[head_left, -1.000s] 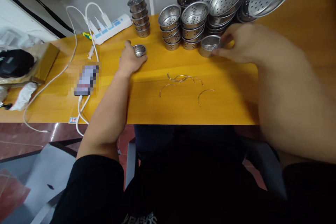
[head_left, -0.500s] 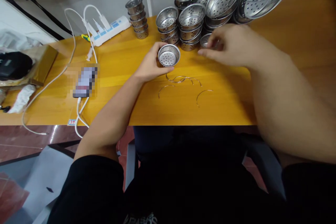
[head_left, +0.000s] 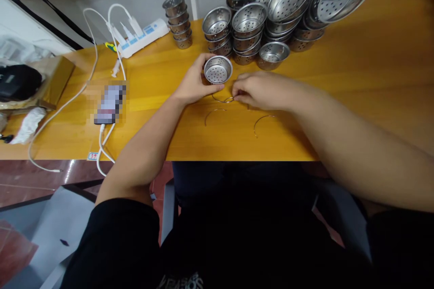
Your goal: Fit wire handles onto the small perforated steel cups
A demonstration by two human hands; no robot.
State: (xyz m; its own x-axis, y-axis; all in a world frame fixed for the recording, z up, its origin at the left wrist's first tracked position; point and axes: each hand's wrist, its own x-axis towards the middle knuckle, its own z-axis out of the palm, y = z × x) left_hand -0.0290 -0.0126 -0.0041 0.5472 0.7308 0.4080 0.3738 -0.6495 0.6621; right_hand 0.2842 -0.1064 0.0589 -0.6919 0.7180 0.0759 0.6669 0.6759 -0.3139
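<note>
My left hand (head_left: 195,82) grips a small perforated metal cup (head_left: 218,70) by its sides, its open mouth tilted toward me. Just right of it, my right hand (head_left: 251,89) has thumb and fingers pinched at a thin curved wire (head_left: 224,100) on the table. Whether that wire is lifted cannot be seen, as the fingers hide its end. Two more bent wires lie nearer the table's front edge, one curved wire (head_left: 214,112) on the left and another curved wire (head_left: 259,123) on the right. Behind my right hand stands a single perforated cup (head_left: 273,55).
Stacked perforated metal bowls (head_left: 249,27) crowd the back of the wooden table (head_left: 291,146), with a narrow stack of small cups (head_left: 179,22) to their left. A power strip (head_left: 144,39), white cables and a blurred-out phone (head_left: 111,104) occupy the left side.
My right hand has come left and nearer, from beside the single cup at the bowl stacks to the wires. My left hand keeps the cup in about the same place.
</note>
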